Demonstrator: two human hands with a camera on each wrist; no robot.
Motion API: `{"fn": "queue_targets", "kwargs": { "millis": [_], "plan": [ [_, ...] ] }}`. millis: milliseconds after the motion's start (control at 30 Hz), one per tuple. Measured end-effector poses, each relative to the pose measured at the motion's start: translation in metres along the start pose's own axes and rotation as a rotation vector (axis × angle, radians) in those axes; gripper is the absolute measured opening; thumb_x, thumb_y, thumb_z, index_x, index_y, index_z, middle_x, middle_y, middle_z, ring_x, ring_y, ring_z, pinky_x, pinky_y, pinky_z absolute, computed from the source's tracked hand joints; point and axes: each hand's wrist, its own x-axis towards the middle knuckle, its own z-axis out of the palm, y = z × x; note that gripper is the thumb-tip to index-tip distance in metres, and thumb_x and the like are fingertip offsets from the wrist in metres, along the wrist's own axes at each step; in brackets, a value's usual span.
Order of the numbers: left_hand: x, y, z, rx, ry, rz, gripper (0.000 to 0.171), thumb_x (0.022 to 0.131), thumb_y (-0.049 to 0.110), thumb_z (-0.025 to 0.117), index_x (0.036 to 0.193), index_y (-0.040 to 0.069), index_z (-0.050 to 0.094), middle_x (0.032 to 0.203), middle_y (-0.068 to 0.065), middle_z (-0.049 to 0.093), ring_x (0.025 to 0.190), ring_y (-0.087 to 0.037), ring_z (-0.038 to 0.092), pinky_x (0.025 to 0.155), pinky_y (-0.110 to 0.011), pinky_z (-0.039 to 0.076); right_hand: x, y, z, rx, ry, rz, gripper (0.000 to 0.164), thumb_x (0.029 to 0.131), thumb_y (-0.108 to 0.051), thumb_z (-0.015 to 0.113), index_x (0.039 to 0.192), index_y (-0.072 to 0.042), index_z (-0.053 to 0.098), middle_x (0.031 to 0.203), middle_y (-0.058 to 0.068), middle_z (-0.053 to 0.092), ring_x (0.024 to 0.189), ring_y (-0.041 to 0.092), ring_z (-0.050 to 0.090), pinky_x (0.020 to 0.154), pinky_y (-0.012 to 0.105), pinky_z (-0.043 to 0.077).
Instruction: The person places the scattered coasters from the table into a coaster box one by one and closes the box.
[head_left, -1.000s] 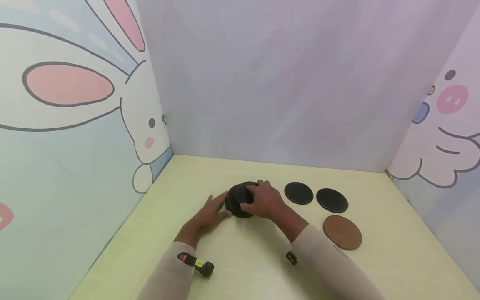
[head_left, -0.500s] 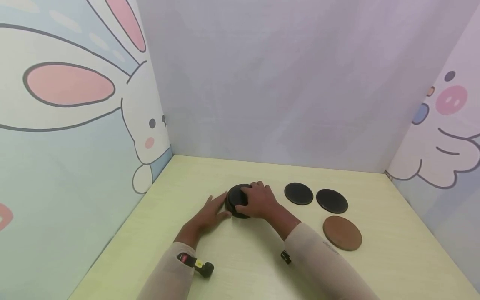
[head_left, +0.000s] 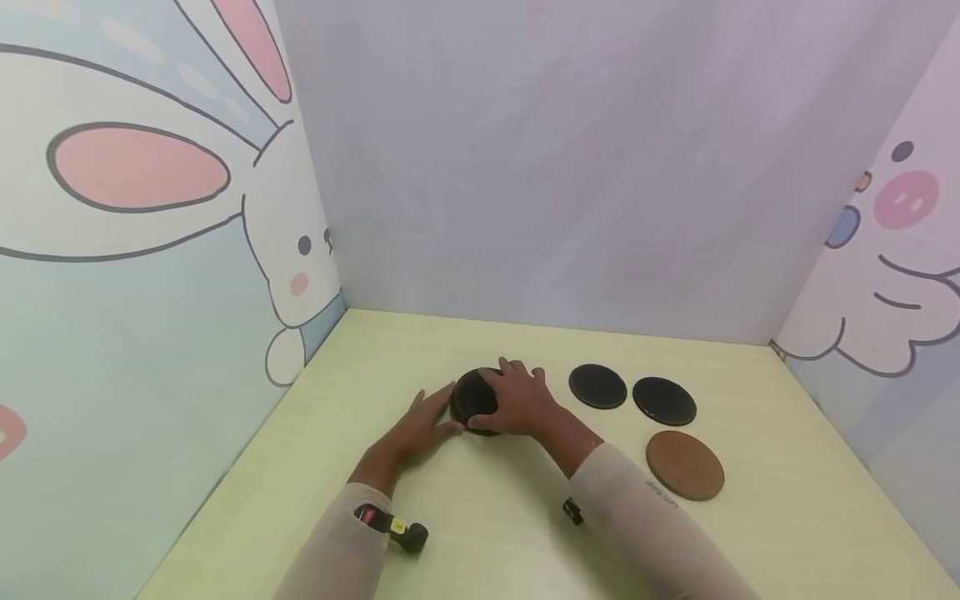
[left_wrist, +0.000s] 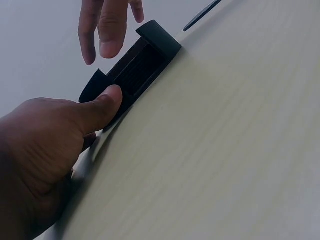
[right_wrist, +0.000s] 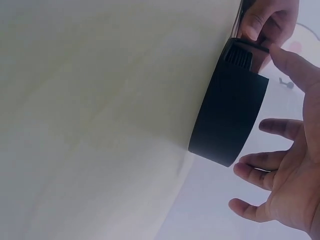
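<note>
A round black coaster holder point(head_left: 457, 414) with a cut-out in its wall sits on the table. My left hand point(head_left: 420, 427) holds it by its left side; in the left wrist view the thumb presses the wall point(left_wrist: 159, 42) beside the cut-out. Over the holder's right part is my right hand point(head_left: 521, 404), its fingers spread and bent a little, with nothing between them. In the right wrist view those fingers point(right_wrist: 272, 161) stand off the holder's wall point(right_wrist: 227, 110). A dark coaster inside the holder is only partly visible from above.
Two black round coasters point(head_left: 597, 386) lie flat to the right of the holder. A brown round coaster point(head_left: 686, 465) lies nearer, beside my right forearm. A grey wall point(head_left: 555, 167) stands behind the table, with cartoon-printed walls at both sides.
A second ago my right hand held a black coaster tilted over the holder. It lowered the coaster in, and its fingers have let go. My left hand has stayed still.
</note>
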Motion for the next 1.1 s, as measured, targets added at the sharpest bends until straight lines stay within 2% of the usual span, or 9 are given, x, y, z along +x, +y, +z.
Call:
{"fn": "queue_targets", "kwargs": {
  "millis": [200,367,500,667,867,1100],
  "plan": [
    [0.000,-0.001,0.000,-0.003,-0.002,0.014,0.087,0.108,0.050,0.063,0.176,0.014,0.022,0.182,-0.004,0.028,0.171,-0.029,0.023,0.143,-0.057,-0.001,-0.001,0.009,-0.007,0.013,-0.009,0.053,0.088,0.097,-0.076,0.064,0.164,-0.021,0.051,0.170,0.022,0.046,0.156,0.043,0.045,0.117,0.073,0.042],
    [0.002,-0.003,0.001,-0.004,0.006,0.035,0.087,0.108,0.049,0.063,0.176,0.013,0.023,0.181,-0.006,0.029,0.171,-0.031,0.025,0.142,-0.058,-0.002,0.000,0.020,-0.015,0.034,-0.003,0.150,0.084,0.105,-0.073,0.052,0.165,-0.014,0.049,0.172,0.023,0.043,0.159,0.046,0.041,0.120,0.076,0.040],
    [0.003,-0.006,0.002,-0.002,0.014,0.048,0.086,0.107,0.048,0.064,0.175,0.012,0.024,0.181,-0.007,0.029,0.170,-0.031,0.026,0.143,-0.057,-0.002,0.002,0.034,-0.017,0.055,0.017,0.246,0.079,0.109,-0.066,0.049,0.163,-0.008,0.049,0.171,0.025,0.043,0.158,0.049,0.041,0.120,0.077,0.042],
    [0.003,-0.007,0.003,-0.015,0.009,0.040,0.088,0.106,0.051,0.063,0.175,0.013,0.023,0.182,-0.007,0.027,0.172,-0.034,0.019,0.142,-0.059,-0.002,0.003,0.057,-0.014,0.083,0.041,0.364,0.077,0.109,-0.060,0.051,0.162,-0.004,0.050,0.168,0.028,0.044,0.156,0.051,0.042,0.118,0.076,0.045],
    [0.000,-0.006,0.004,-0.030,0.012,0.002,0.089,0.105,0.052,0.064,0.176,0.018,0.023,0.182,-0.006,0.026,0.172,-0.043,0.007,0.140,-0.066,0.001,0.000,0.079,-0.008,0.099,-0.045,0.485,0.080,0.106,-0.058,0.058,0.162,-0.001,0.046,0.158,0.034,0.043,0.150,0.053,0.040,0.111,0.075,0.051],
    [-0.001,-0.004,0.003,-0.028,0.004,-0.025,0.088,0.106,0.051,0.064,0.176,0.020,0.021,0.183,-0.005,0.024,0.172,-0.045,0.002,0.140,-0.067,0.003,-0.007,0.099,-0.005,0.087,-0.076,0.544,0.080,0.101,-0.051,0.070,0.157,0.003,0.049,0.148,0.036,0.047,0.138,0.053,0.044,0.101,0.071,0.056]
  ]
}}
